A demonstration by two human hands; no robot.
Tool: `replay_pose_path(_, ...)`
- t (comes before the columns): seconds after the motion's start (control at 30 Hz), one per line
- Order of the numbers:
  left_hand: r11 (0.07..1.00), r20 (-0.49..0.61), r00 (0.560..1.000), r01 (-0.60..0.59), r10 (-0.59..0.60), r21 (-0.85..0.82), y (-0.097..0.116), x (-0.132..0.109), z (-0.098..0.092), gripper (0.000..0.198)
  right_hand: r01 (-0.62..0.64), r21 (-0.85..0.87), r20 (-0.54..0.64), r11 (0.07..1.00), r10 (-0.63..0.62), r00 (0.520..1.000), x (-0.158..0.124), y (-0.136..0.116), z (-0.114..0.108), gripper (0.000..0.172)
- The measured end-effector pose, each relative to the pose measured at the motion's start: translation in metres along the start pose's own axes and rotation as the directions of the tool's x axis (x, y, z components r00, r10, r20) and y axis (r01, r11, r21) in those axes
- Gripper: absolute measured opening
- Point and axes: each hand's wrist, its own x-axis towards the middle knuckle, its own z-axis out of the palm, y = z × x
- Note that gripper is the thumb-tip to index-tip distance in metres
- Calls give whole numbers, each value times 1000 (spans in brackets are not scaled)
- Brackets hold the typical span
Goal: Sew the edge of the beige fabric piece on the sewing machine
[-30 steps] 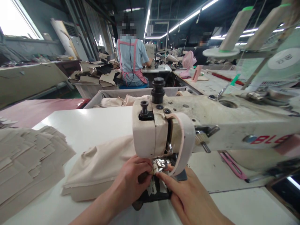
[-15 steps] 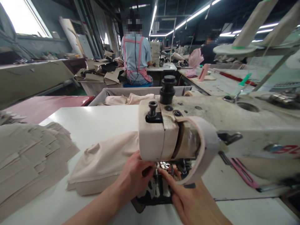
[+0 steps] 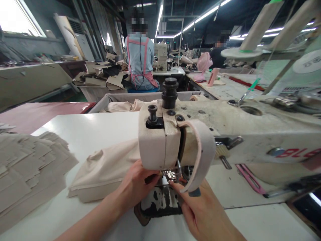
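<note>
My left hand is closed in a pinch beside the needle area of a white sewing machine. What its fingertips hold is too small to make out. My right hand comes in from the right, partly behind a pale curved strap. Its index finger stretches to the metal presser foot, with the thumb apart and lower; the other fingers are partly hidden. Below the fingers lies the worn machine bed plate. A beige fabric piece lies behind my left hand and wrist, on the white table.
Stacked beige cut pieces lie at the left. Behind the table stands a grey bin with beige fabric. Pink-handled scissors or snips lie under the machine arm. Thread cones rise at right. A co-worker sits ahead, back turned.
The view has shifted slightly, so the machine and table sit further left. Both hands stay at the needle area, and more of the bare bed plate shows between them.
</note>
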Motion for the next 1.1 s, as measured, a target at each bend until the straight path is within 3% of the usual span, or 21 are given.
replay_pose_path(0.2,999,6,1000,-12,13,-32,-2,5,0,20,-10,14,35,1000,10,999,-3,2,2,44)
replay_pose_path(0.63,996,17,996,90,-90,-28,-2,6,1,15,-18,12,46,1000,18,999,-6,3,2,47)
replay_pose_path(0.87,992,58,996,71,-65,-107,0,8,-9,15,41,-71,-5,997,-41,999,-8,9,7,47)
replay_pose_path(1.0,992,81,997,30,-20,-126,1,11,-7,15,125,-162,35,979,-121,992,-20,23,9,48)
replay_pose_path(1.07,996,99,995,10,-1,-93,7,13,-4,11,151,-125,3,981,-152,988,-20,27,17,43)
replay_pose_path(1.1,998,117,993,-4,12,-67,9,13,-3,10,128,-37,-74,991,-130,989,-16,26,25,34)
